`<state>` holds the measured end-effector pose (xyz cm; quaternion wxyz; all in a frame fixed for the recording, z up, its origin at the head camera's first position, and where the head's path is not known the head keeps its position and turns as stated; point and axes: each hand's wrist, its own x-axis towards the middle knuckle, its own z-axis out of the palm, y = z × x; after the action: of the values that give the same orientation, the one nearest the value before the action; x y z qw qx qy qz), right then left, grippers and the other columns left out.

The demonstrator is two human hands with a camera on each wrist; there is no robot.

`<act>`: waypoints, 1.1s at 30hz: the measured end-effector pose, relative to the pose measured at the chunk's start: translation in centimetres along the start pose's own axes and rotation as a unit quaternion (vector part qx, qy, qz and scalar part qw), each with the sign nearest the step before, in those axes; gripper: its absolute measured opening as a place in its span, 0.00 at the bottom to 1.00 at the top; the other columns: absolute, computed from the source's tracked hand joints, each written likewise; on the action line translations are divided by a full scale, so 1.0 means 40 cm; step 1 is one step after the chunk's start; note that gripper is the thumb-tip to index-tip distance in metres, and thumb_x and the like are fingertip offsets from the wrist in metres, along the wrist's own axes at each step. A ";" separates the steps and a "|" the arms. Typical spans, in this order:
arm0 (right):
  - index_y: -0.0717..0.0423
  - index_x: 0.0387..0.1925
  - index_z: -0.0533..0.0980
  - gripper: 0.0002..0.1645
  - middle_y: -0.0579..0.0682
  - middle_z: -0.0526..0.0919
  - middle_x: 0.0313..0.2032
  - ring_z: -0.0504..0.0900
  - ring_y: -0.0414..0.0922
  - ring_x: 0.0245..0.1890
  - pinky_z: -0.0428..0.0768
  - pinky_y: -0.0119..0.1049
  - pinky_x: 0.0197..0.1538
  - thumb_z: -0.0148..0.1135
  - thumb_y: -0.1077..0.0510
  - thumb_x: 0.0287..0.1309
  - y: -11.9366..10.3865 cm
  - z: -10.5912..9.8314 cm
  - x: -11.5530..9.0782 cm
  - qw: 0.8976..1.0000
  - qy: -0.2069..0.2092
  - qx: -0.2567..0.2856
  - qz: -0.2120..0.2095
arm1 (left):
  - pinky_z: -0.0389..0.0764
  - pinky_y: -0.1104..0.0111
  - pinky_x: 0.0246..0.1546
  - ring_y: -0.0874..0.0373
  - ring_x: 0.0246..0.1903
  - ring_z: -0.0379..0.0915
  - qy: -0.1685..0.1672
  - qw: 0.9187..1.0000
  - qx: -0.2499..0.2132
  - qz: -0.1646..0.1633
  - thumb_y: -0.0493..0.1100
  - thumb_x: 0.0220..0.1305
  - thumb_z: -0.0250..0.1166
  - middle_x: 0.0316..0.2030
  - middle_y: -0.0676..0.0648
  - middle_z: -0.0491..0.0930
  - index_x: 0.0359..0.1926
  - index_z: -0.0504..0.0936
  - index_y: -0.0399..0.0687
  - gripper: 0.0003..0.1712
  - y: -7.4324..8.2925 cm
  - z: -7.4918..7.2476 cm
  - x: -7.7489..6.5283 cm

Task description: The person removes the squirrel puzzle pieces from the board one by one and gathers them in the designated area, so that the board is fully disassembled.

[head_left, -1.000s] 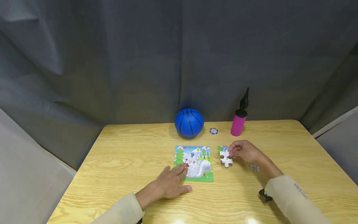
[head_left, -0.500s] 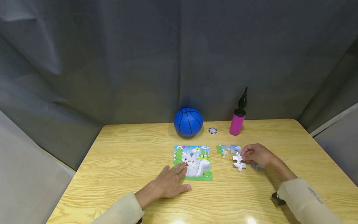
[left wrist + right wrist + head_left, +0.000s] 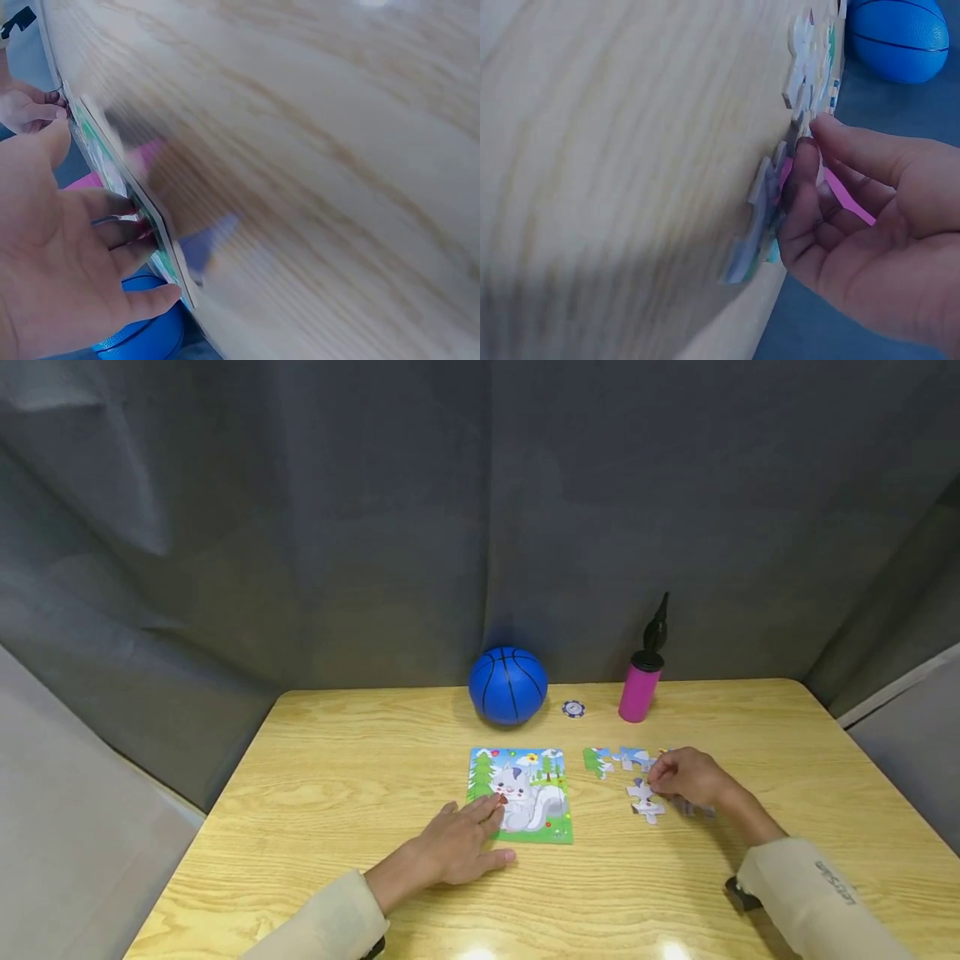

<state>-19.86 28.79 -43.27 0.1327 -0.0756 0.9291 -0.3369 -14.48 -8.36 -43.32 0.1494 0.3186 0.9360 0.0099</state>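
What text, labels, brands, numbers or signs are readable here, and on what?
"Let", the start of dark lettering on the right sleeve; the rest is too blurred to read for certain.
Round chip: a mark in its middle, too small to read.
Squirrel picture: no text I can make out.
Nothing else legible in any view.

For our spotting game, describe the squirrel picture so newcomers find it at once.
On the wooden table, find the blue ball by the far edge. In front of it, partly under the left hand, lies the squirrel picture. It is a full square, unlike the loose puzzle pieces to its right.
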 end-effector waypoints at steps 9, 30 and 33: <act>0.63 0.32 0.78 0.06 0.50 0.78 0.23 0.71 0.43 0.24 0.70 0.34 0.27 0.60 0.61 0.59 -0.039 -0.012 0.017 1.000 0.010 -0.008 0.000 | 0.57 0.48 0.69 0.54 0.74 0.46 0.009 1.000 -0.015 0.002 0.70 0.68 0.36 0.75 0.48 0.47 0.73 0.54 0.47 0.43 -0.004 0.008 0.004; 0.60 0.30 0.80 0.04 0.51 0.80 0.23 0.73 0.40 0.23 0.72 0.31 0.27 0.62 0.62 0.57 -0.244 0.138 0.130 0.997 -0.014 0.029 -0.066 | 0.55 0.46 0.69 0.53 0.74 0.46 0.039 0.999 0.024 0.019 0.70 0.68 0.35 0.74 0.48 0.49 0.72 0.56 0.50 0.42 -0.016 0.025 -0.008; 0.59 0.29 0.80 0.03 0.48 0.80 0.24 0.73 0.40 0.23 0.72 0.31 0.28 0.63 0.63 0.56 -0.269 0.167 0.146 0.997 -0.011 0.024 -0.074 | 0.56 0.47 0.69 0.53 0.73 0.48 0.040 0.999 0.024 0.016 0.70 0.69 0.35 0.74 0.48 0.49 0.73 0.56 0.50 0.41 -0.022 0.025 -0.014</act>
<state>-22.88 15.18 -42.39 0.1192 -0.1443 0.9110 -0.3675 -14.29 -9.48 -44.24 0.1042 0.3360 0.9361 0.0025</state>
